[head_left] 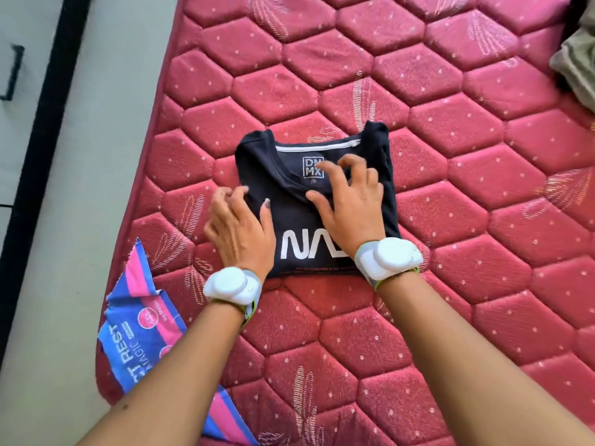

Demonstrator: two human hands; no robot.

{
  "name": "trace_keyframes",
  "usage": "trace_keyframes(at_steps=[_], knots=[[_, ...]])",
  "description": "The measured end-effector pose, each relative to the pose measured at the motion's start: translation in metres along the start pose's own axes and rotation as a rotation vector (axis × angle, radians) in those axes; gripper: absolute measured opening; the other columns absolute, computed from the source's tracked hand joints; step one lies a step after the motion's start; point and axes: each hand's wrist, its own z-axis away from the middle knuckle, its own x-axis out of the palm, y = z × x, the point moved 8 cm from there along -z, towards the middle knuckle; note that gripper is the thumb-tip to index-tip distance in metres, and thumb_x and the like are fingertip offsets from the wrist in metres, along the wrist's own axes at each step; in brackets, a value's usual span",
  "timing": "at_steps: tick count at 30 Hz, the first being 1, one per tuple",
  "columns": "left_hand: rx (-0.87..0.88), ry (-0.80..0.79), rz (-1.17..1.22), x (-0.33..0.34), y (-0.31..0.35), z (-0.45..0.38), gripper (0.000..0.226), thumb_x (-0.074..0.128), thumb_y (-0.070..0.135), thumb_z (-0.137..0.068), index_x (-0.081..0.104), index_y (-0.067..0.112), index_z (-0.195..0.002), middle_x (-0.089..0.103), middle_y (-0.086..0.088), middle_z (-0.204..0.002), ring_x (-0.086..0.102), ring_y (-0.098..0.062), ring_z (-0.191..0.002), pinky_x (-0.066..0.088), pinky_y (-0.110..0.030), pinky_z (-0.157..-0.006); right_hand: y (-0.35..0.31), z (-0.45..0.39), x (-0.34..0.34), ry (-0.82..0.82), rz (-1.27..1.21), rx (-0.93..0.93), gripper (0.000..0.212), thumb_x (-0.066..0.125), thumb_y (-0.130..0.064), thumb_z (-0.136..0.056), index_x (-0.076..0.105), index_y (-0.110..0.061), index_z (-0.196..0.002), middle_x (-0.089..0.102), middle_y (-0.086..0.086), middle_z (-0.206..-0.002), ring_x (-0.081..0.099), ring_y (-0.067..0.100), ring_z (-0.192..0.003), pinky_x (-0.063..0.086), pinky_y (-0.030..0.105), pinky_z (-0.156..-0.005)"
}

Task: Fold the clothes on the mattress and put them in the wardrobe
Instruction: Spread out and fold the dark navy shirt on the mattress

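Folded T-shirt being squared up

The dark T-shirt [317,201] is laid folded on the red mattress [450,284]. It is touched by the left hand [238,226] and right hand [349,204], fingers spread and loosely bent, gripping nothing, seemingly to flatten it before carrying

We find open mattress [450,284] at twelve, three and six o'clock of the folded T-shirt [289,201]; crumpled clothes [576,66] crowd two o'clock, the mattress label [141,333] lies at seven.

Matt cotton t-shirt [360,188]; quilted, faintly sheeny fabric mattress [450,317].
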Motion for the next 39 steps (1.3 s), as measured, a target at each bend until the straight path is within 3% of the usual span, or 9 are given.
trace_keyframes(at_steps=[3,7,13,16,20,23,27,32,39], knots=[[-0.081,-0.024,-0.009,-0.008,-0.005,0.022,0.031,0.046,0.051,-0.091,0.053,0.021,-0.095,0.054,-0.007,-0.103,0.049,-0.031,-0.100,0.038,-0.044,-0.078,-0.004,-0.008,-0.009,0.030,0.021,-0.014,0.031,0.055,-0.045,-0.087,0.063,-0.024,-0.109,0.058,0.002,-0.111,0.049,0.033,-0.096,0.036,0.041,-0.077],[-0.125,-0.033,0.024,-0.005,-0.010,0.048,0.029,0.042,0.046,-0.093,0.050,0.021,-0.080,0.059,-0.004,-0.085,0.053,-0.032,-0.087,0.039,-0.042,-0.069,-0.019,-0.017,0.009,-0.141,0.107,-0.069,0.045,0.048,-0.061,-0.086,0.062,-0.026,-0.111,0.054,0.001,-0.109,0.041,0.033,-0.106,0.026,0.041,-0.081],[-0.076,0.006,0.223,-0.011,-0.010,0.055,0.027,0.043,0.041,-0.093,0.046,0.020,-0.110,0.060,0.002,-0.078,0.058,-0.030,-0.080,0.041,-0.041,-0.071,-0.024,-0.035,0.017,-0.227,0.014,-0.019,0.036,0.044,-0.055,-0.093,0.060,-0.026,-0.109,0.053,0.001,-0.111,0.035,0.030,-0.114,0.022,0.040,-0.085],[-0.034,0.030,0.356,-0.014,-0.019,0.054,0.025,0.041,0.039,-0.092,0.037,0.025,-0.113,0.059,0.001,-0.076,0.058,-0.028,-0.079,0.041,-0.039,-0.071,-0.022,-0.033,0.017,-0.208,0.065,0.013,0.031,0.045,-0.051,-0.093,0.055,-0.026,-0.108,0.052,-0.001,-0.112,0.038,0.029,-0.112,0.025,0.041,-0.086],[-0.098,0.022,0.416,-0.008,-0.034,0.059,0.023,0.038,0.038,-0.092,0.034,0.026,-0.112,0.062,-0.003,-0.080,0.060,-0.031,-0.080,0.040,-0.039,-0.073,-0.020,-0.011,0.007,-0.007,0.090,0.001,0.027,0.055,-0.040,-0.089,0.056,-0.022,-0.108,0.047,0.009,-0.111,0.041,0.030,-0.099,0.031,0.042,-0.079],[-0.031,0.003,0.320,-0.009,-0.025,0.065,0.020,0.035,0.031,-0.093,0.036,0.027,-0.113,0.064,-0.006,-0.086,0.061,-0.032,-0.083,0.044,-0.044,-0.072,-0.032,0.013,0.000,0.109,0.099,-0.199,0.016,0.052,-0.035,-0.088,0.059,-0.023,-0.097,0.038,0.005,-0.104,0.034,0.025,-0.089,0.028,0.039,-0.076],[-0.023,0.041,0.354,-0.012,-0.031,0.065,0.017,0.036,0.021,-0.094,0.039,0.024,-0.110,0.065,-0.010,-0.083,0.060,-0.034,-0.076,0.047,-0.046,-0.069,-0.039,0.051,0.007,0.025,0.160,-0.443,0.025,0.050,-0.043,-0.090,0.065,-0.023,-0.095,0.054,0.004,-0.089,0.039,0.025,-0.084,0.030,0.040,-0.073],[0.015,0.060,0.437,-0.018,-0.030,0.063,0.015,0.034,0.021,-0.095,0.039,0.023,-0.109,0.064,-0.016,-0.090,0.061,-0.036,-0.079,0.045,-0.042,-0.069,-0.029,0.066,0.009,-0.056,0.162,-0.461,0.037,0.049,-0.057,-0.089,0.064,-0.024,-0.096,0.053,-0.001,-0.085,0.046,0.024,-0.080,0.031,0.040,-0.072],[0.049,0.050,0.324,-0.018,-0.034,0.066,0.019,0.035,0.015,-0.094,0.039,0.021,-0.111,0.065,-0.012,-0.085,0.060,-0.034,-0.075,0.045,-0.043,-0.069,-0.029,0.064,0.009,-0.104,0.096,-0.497,0.029,0.041,-0.037,-0.097,0.060,-0.018,-0.086,0.052,0.003,-0.082,0.052,0.029,-0.075,0.037,0.040,-0.067]])
